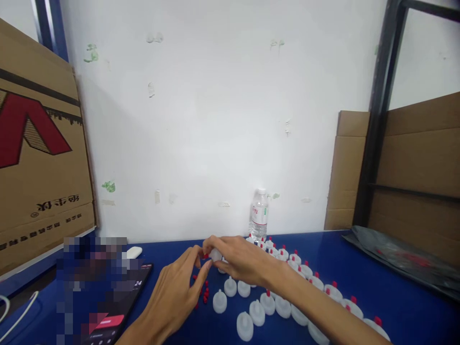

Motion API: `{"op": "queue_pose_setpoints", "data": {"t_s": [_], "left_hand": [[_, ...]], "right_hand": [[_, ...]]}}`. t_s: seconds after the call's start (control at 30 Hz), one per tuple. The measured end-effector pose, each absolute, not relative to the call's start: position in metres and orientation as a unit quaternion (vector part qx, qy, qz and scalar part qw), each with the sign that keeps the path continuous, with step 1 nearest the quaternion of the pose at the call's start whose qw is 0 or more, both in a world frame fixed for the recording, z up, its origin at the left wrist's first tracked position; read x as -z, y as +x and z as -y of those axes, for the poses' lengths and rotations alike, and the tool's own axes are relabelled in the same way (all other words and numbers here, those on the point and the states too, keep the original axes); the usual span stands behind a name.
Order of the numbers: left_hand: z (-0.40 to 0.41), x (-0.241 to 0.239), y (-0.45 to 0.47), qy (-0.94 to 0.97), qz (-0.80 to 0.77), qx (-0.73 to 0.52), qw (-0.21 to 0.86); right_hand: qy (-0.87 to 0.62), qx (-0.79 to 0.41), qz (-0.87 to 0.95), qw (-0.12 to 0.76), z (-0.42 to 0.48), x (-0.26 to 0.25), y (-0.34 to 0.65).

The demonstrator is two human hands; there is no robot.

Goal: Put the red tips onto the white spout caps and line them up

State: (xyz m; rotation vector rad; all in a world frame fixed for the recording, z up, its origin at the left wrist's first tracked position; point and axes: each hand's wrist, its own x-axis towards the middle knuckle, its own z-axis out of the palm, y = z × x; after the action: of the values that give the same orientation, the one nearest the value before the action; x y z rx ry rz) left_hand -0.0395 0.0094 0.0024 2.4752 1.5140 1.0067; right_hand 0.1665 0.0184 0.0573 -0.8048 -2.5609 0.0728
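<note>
My right hand (235,256) grips a small translucent white nozzle piece (215,256), turned on its side with its tip toward my left hand. My left hand (176,285) pinches a small red cap (206,256) at that tip; the fingertips partly hide it. Below the hands, several loose red caps (206,293) lie on the blue table (201,330). To their right stand several bare white nozzle pieces (220,302), round with a short pointed tip. Beyond and under my right forearm, rows of the same pieces carry red caps (316,280) on their tips.
A water bottle (259,215) stands against the white wall. On the left lie a phone (125,306), a white object (133,252) and a white cable (21,318), beside a large cardboard box (43,143). A grey plastic bag (402,258) lies at the right.
</note>
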Motion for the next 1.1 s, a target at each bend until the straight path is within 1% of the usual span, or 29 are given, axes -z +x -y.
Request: {"op": "queue_pose_setpoints", "data": {"t_s": [0.17,0.27,0.37,0.43,0.47,0.5,0.57,0.63,0.7,0.93,1.0,1.1], "left_hand": [[-0.010,-0.003,-0.041,0.819,-0.447,-0.353,0.070],[-0.009,-0.004,-0.039,0.816,-0.427,-0.365,0.136],[-0.009,-0.001,-0.036,0.773,-0.444,-0.397,0.217],[-0.011,0.000,-0.035,0.740,-0.452,-0.424,0.261],[-0.011,0.000,-0.036,0.732,-0.457,-0.433,0.261],[-0.012,0.000,-0.036,0.732,-0.466,-0.435,0.241],[-0.012,-0.002,-0.037,0.750,-0.495,-0.411,0.151],[-0.012,-0.002,-0.038,0.769,-0.520,-0.369,0.053],[-0.013,-0.002,-0.038,0.781,-0.527,-0.335,0.003],[-0.016,-0.002,-0.041,0.776,-0.573,-0.258,-0.050],[-0.017,-0.002,-0.042,0.769,-0.595,-0.224,-0.066],[-0.019,-0.001,-0.044,0.762,-0.623,-0.160,-0.077]], "right_hand": [[-0.303,0.002,0.933,0.196,-0.011,-0.056,0.159],[-0.282,0.003,0.940,0.193,-0.015,-0.054,0.162],[-0.264,0.052,0.946,0.183,-0.027,-0.052,0.172],[-0.310,0.082,0.927,0.197,-0.041,-0.049,0.185],[-0.349,0.089,0.909,0.211,-0.049,-0.048,0.193],[-0.386,0.093,0.890,0.226,-0.056,-0.046,0.201],[-0.443,0.095,0.858,0.244,-0.069,-0.041,0.215],[-0.475,0.091,0.841,0.242,-0.078,-0.034,0.224],[-0.494,0.082,0.837,0.221,-0.084,-0.026,0.229],[-0.503,0.020,0.858,0.100,-0.086,-0.005,0.233],[-0.503,0.013,0.860,0.084,-0.086,-0.007,0.233],[-0.529,0.025,0.844,0.087,-0.086,-0.013,0.234]]}}
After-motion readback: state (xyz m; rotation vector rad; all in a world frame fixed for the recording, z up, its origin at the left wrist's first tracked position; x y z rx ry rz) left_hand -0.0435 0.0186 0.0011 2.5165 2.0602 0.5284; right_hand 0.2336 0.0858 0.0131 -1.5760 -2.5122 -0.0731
